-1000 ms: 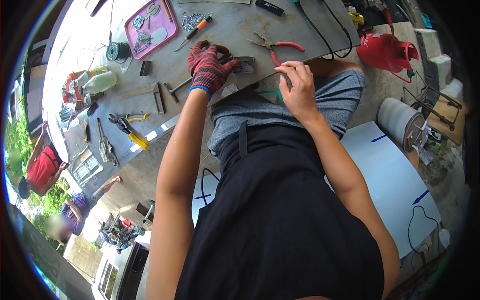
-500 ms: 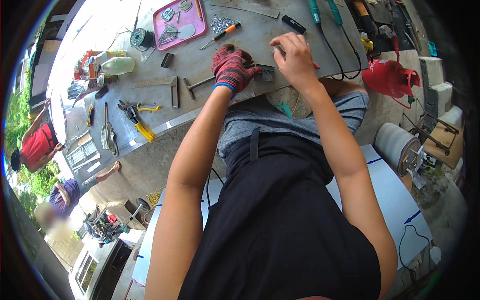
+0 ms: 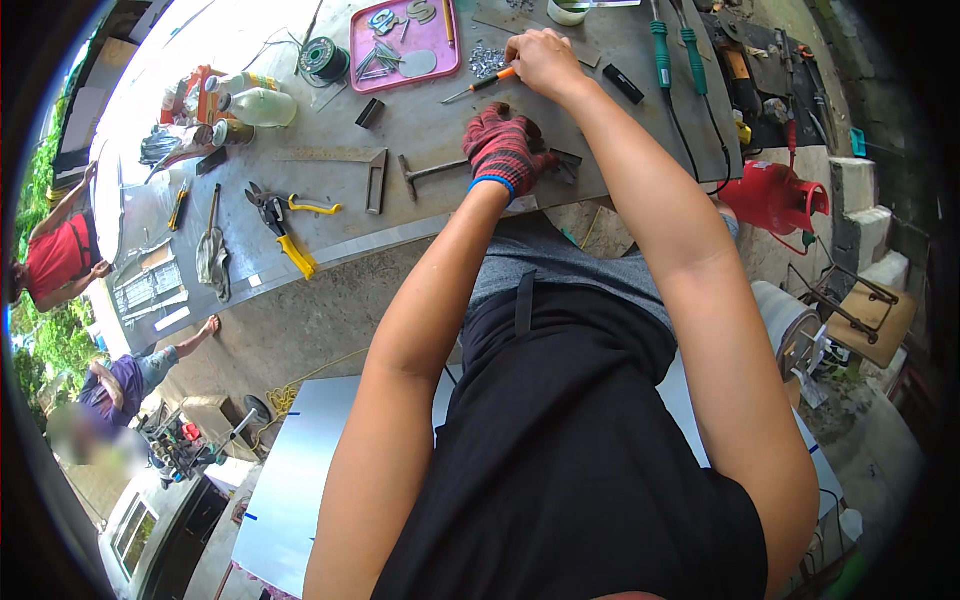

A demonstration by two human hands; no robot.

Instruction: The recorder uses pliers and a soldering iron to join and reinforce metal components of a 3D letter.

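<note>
The orange-handled screwdriver is lying mid-bench, toward the far edge, and the bare right hand is closing its fingers around the handle. The gloved left hand is pressing, fisted, on a small metal piece near the workbench's front edge. Probably a pick-up step; lifting the tool needs a firm grip.

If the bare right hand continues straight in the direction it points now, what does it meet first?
Probably the pile of small silver screws, just beyond the right hand holding the orange-handled screwdriver; then the pink plastic tray.
</note>
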